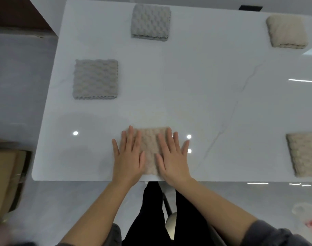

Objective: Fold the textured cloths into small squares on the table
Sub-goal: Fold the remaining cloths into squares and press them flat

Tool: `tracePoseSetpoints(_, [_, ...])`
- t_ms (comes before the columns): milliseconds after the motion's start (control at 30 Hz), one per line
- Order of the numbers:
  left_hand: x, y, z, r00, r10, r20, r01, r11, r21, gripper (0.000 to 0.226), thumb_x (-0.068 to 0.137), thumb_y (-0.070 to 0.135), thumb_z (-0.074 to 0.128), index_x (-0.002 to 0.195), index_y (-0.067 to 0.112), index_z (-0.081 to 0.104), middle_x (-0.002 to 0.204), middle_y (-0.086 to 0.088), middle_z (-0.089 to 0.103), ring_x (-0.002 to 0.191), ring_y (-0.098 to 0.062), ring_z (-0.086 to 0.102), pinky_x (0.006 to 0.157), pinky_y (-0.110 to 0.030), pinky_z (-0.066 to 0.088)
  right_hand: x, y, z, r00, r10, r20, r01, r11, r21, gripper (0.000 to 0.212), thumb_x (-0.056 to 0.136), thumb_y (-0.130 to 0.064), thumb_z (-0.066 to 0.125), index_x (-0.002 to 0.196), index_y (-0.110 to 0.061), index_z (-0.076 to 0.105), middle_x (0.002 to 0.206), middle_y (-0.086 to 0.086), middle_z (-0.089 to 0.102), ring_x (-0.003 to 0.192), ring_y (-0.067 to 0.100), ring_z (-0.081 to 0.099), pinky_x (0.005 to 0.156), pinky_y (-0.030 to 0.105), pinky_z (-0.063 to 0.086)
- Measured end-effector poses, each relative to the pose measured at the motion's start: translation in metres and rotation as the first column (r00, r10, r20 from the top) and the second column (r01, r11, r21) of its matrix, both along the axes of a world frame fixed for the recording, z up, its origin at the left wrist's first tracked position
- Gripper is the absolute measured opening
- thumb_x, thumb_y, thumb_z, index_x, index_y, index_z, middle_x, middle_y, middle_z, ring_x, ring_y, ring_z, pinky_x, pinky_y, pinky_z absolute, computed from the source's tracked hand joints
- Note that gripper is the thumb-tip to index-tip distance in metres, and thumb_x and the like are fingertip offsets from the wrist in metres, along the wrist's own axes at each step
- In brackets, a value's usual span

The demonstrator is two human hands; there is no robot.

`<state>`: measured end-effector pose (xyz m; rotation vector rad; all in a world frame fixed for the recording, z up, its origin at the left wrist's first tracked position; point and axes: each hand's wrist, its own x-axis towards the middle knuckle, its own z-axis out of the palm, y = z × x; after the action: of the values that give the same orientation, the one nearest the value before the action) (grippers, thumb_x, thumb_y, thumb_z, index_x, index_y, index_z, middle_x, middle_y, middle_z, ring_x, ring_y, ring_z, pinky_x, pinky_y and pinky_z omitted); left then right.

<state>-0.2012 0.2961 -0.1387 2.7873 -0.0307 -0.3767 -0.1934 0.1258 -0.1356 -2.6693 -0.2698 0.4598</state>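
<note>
A beige textured cloth (150,148), folded into a small square, lies near the front edge of the white table (205,96). My left hand (128,157) lies flat on its left side with fingers straight and spread. My right hand (173,157) presses flat on its right side the same way. Two grey folded cloths sit further back, one at the left (95,79) and one at the far middle (150,22). Two more beige folded cloths lie at the far right (287,31) and the near right edge (305,153).
A brown box (6,181) stands on the floor left of the table. My dark trouser legs (151,219) and a stool show below the table edge. A plastic bag (309,217) lies on the floor at the lower right.
</note>
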Motion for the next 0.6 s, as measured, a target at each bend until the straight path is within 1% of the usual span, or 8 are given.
tracePoseSetpoints(67, [0.002, 0.002, -0.005, 1.0, -0.023, 0.017, 0.023, 1.0, 0.002, 0.064, 0.095, 0.034, 0.02, 0.153, 0.016, 0.001, 0.162, -0.007, -0.007, 0.149, -0.028, -0.001, 0.117, -0.057, 0.0, 0.001, 0.003, -0.003, 0.999, -0.032, -0.016, 0.032, 0.999, -0.02, 0.06, 0.098, -0.046, 0.013, 0.153, -0.027, -0.001, 0.16, 0.0, -0.015, 0.149, 0.025, -0.013, 0.114, 0.057, -0.015])
tracePoseSetpoints(133, [0.004, 0.003, -0.009, 0.999, -0.037, 0.034, 0.037, 0.999, 0.005, 0.063, 0.095, 0.033, 0.022, 0.153, 0.015, 0.006, 0.162, -0.01, -0.003, 0.149, -0.03, 0.003, 0.116, -0.059, 0.003, 0.002, 0.004, -0.004, 0.999, -0.05, -0.007, 0.05, 0.998, -0.022, 0.06, 0.098, -0.044, 0.014, 0.154, -0.027, 0.002, 0.161, 0.002, -0.013, 0.149, 0.024, -0.011, 0.114, 0.059, -0.012])
tracePoseSetpoints(200, [0.005, 0.004, -0.013, 0.998, -0.042, 0.044, 0.042, 0.999, 0.004, 0.062, 0.095, 0.032, 0.022, 0.153, 0.014, 0.006, 0.161, -0.012, -0.002, 0.148, -0.032, 0.003, 0.117, -0.058, 0.005, 0.001, 0.005, -0.006, 0.999, -0.05, 0.002, 0.05, 0.998, -0.026, 0.059, 0.099, -0.042, 0.015, 0.155, -0.027, 0.002, 0.161, 0.003, -0.012, 0.149, 0.024, -0.01, 0.114, 0.06, -0.011])
tracePoseSetpoints(300, [0.004, 0.0, -0.015, 0.997, -0.045, 0.069, 0.046, 0.999, -0.008, 0.063, 0.095, 0.03, 0.023, 0.153, 0.015, 0.004, 0.161, -0.014, 0.0, 0.148, -0.034, 0.003, 0.117, -0.055, 0.003, -0.001, 0.011, -0.012, 0.998, -0.054, 0.013, 0.055, 0.998, -0.035, 0.059, 0.099, -0.039, 0.017, 0.154, -0.028, -0.003, 0.161, 0.004, -0.013, 0.149, 0.023, -0.011, 0.113, 0.058, -0.013])
tracePoseSetpoints(400, [0.007, -0.004, -0.015, 0.994, -0.069, 0.089, 0.071, 0.997, -0.012, 0.061, 0.095, 0.03, 0.024, 0.153, 0.014, 0.01, 0.16, -0.016, 0.005, 0.147, -0.036, 0.007, 0.117, -0.054, 0.003, -0.001, 0.019, -0.016, 0.998, -0.049, 0.039, 0.05, 0.998, -0.032, 0.059, 0.1, -0.037, 0.019, 0.154, -0.028, -0.004, 0.162, 0.009, -0.01, 0.15, 0.026, -0.008, 0.114, 0.057, -0.014])
tracePoseSetpoints(533, [0.008, -0.002, -0.016, 0.993, -0.063, 0.096, 0.062, 0.998, 0.003, 0.062, 0.095, 0.03, 0.024, 0.153, 0.015, 0.006, 0.161, -0.015, 0.003, 0.148, -0.034, 0.005, 0.118, -0.055, 0.004, -0.001, 0.012, -0.017, 0.997, -0.026, 0.077, 0.03, 0.998, -0.058, 0.058, 0.101, -0.036, 0.019, 0.154, -0.023, 0.001, 0.162, 0.012, -0.004, 0.15, 0.027, -0.002, 0.115, 0.057, -0.011])
tracePoseSetpoints(600, [0.008, -0.004, -0.016, 0.993, -0.057, 0.105, 0.057, 0.998, 0.004, 0.062, 0.095, 0.029, 0.025, 0.153, 0.014, 0.008, 0.161, -0.015, 0.003, 0.148, -0.034, 0.005, 0.118, -0.054, 0.003, -0.003, 0.011, -0.017, 0.996, -0.029, 0.083, 0.034, 0.997, -0.063, 0.057, 0.101, -0.036, 0.018, 0.154, -0.022, 0.002, 0.163, 0.01, -0.004, 0.15, 0.025, -0.002, 0.116, 0.056, -0.01])
